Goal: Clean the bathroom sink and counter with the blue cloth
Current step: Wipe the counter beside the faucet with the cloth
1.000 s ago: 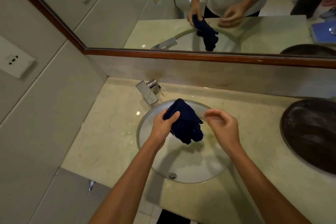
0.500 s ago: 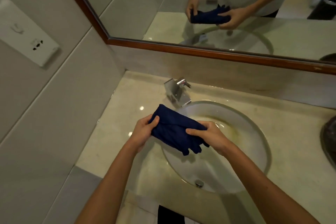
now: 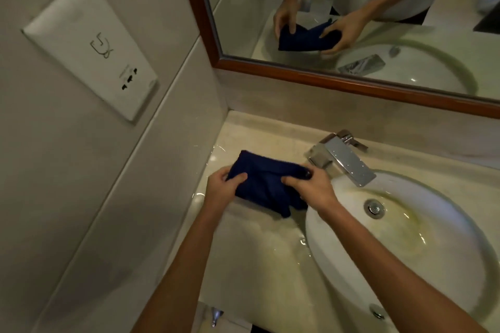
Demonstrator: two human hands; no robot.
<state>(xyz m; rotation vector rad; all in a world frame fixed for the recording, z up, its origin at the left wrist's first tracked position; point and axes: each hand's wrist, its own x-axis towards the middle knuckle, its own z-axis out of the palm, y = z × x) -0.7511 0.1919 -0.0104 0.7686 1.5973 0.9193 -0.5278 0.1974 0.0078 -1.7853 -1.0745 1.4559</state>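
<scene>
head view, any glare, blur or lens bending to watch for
Head view: dim, warm light; small glare spots on the wet counter and chrome faucet; wide-angle bending curves the mirror frame; the wall socket plate looks soft.

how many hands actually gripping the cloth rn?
2. The left hand grips the left end of the blue cloth; the right hand grips its right end, beside the faucet. The mirror only reflects the same two.
</scene>
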